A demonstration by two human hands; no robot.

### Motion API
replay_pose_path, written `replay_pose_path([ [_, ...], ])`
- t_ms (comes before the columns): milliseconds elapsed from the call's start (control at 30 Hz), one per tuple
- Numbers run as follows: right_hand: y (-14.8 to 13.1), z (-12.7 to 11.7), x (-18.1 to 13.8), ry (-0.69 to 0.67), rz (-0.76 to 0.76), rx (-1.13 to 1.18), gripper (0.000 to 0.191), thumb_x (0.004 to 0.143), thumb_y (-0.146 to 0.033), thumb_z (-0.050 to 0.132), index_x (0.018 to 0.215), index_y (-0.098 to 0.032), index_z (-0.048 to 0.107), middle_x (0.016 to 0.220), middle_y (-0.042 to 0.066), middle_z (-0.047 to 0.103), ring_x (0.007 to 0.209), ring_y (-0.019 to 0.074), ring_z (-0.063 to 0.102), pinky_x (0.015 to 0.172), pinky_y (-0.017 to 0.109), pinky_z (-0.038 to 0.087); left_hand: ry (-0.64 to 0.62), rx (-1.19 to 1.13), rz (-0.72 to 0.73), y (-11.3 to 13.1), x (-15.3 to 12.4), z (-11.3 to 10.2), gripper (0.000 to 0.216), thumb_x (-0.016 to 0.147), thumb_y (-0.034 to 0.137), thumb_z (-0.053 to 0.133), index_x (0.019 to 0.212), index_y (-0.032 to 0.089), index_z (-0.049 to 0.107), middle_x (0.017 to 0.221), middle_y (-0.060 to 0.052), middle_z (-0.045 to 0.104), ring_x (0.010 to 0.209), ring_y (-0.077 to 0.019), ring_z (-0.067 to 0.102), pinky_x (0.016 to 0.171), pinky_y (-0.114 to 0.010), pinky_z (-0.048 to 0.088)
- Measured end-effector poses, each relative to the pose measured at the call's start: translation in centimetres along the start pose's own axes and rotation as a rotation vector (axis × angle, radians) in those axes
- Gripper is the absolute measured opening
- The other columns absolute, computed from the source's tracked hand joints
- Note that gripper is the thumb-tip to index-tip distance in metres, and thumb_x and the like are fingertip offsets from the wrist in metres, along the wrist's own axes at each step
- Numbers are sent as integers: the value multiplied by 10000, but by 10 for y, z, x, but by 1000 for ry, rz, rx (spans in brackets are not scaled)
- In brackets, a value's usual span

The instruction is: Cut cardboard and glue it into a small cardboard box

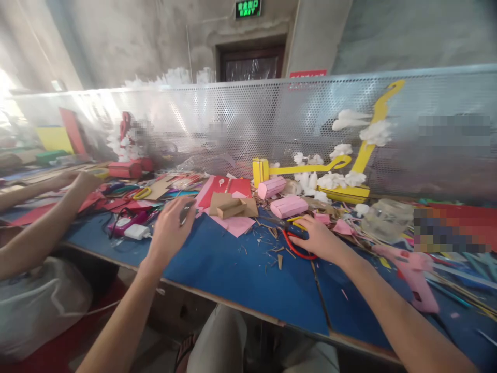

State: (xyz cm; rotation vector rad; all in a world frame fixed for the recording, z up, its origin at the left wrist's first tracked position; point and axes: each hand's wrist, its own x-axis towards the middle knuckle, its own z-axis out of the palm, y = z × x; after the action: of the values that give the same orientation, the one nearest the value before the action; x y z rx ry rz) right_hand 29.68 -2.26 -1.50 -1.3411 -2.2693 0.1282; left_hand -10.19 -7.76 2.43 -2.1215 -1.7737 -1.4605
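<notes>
My right hand is at the scissors, its fingers closed over their red and yellow handles; the dark blades point left and lie low over the blue table. My left hand hovers near the table's middle, fingers curled round a small dark object whose kind I cannot make out. Between the hands lie a small open cardboard box and a pink paper sheet. Two pink paper-covered blocks sit just beyond the scissors, with brown scraps scattered around.
A pink glue gun lies at the right. Yellow paper hammer shapes with white tufts stand by the perforated metal divider. At left are a purple device with a white plug and a co-worker's arms. The table's front edge is close to my knees.
</notes>
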Motion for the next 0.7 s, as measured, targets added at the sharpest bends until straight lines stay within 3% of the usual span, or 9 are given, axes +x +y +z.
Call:
replay_pose_path([
  [100,4,4,1,1,-3,6,244,896,-396,644,1022,-194,701,1074,102,648,984,290,665,890,404,517,151,356,41,-26,-38,-43,330,978,411,519,1236,244,638,1283,-114,659,1236,-322,585,1110,-475,416],
  [200,9,10,2,-4,-13,-10,266,898,-414,632,1048,-205,700,1100,103,647,1008,294,665,901,402,516,89,512,69,-57,-61,-61,359,977,437,518,1261,246,625,1321,-132,630,1281,-347,566,1117,-504,426],
  [333,11,13,3,-30,-1,-38,294,912,-418,612,1080,-188,687,1105,115,643,1013,296,659,918,420,513,16,587,71,-74,-65,-61,404,971,464,524,1316,272,612,1369,-128,596,1310,-359,547,1111,-521,439],
  [533,6,10,0,-26,-6,-30,261,904,-398,620,1047,-191,690,1079,108,647,998,292,667,905,418,526,-87,651,65,-66,-58,-50,379,967,475,508,1233,269,683,1454,-137,541,1335,-396,521,1051,-568,483],
  [700,2,9,0,-6,-11,-20,243,890,-374,635,1043,-197,701,1061,103,660,991,287,675,911,413,535,-130,660,90,-69,-42,-41,359,964,465,522,1226,277,682,1465,-126,540,1352,-367,507,1068,-559,478],
])
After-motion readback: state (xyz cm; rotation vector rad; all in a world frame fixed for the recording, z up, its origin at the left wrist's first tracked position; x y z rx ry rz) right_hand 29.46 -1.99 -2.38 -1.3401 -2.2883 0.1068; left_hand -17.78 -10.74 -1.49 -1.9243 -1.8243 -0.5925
